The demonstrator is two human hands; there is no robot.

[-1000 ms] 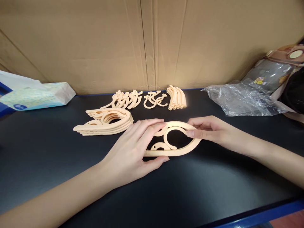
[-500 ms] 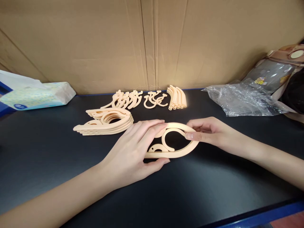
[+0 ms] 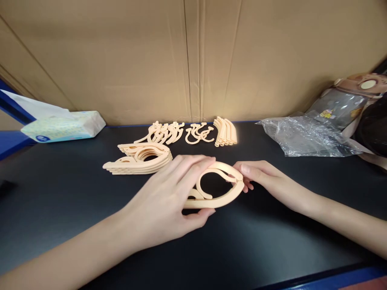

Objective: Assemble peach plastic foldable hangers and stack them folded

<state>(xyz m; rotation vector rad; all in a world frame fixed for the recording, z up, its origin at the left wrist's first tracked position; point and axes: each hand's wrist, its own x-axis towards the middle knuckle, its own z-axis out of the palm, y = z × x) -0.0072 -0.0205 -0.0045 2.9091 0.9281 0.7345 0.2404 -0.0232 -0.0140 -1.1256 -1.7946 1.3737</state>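
Observation:
A beige plastic folding hanger (image 3: 225, 200), folded into a loop with a curled hook inside, is held just above or on the black table. My left hand (image 3: 172, 193) wraps over its left part, fingers along the top and thumb along the lower edge. At the joint on the right end, my right hand (image 3: 254, 173) is closed, its thumb against the index finger and its other fingers partly hidden behind the hanger. A stack of similar folded hangers (image 3: 142, 165) lies just beyond my left hand.
Beige hook pieces (image 3: 198, 135), clipped parts (image 3: 163, 133) and short curved tubes (image 3: 225, 133) lie at the back against the cardboard (image 3: 136, 60). A tissue pack (image 3: 66, 127) sits left; crumpled clear plastic (image 3: 308, 135) and a bottle (image 3: 341, 102) are right.
The hanger has tilted and shifted slightly left between my hands. My right thumb has come off the front of its loop and now rests at the end joint.

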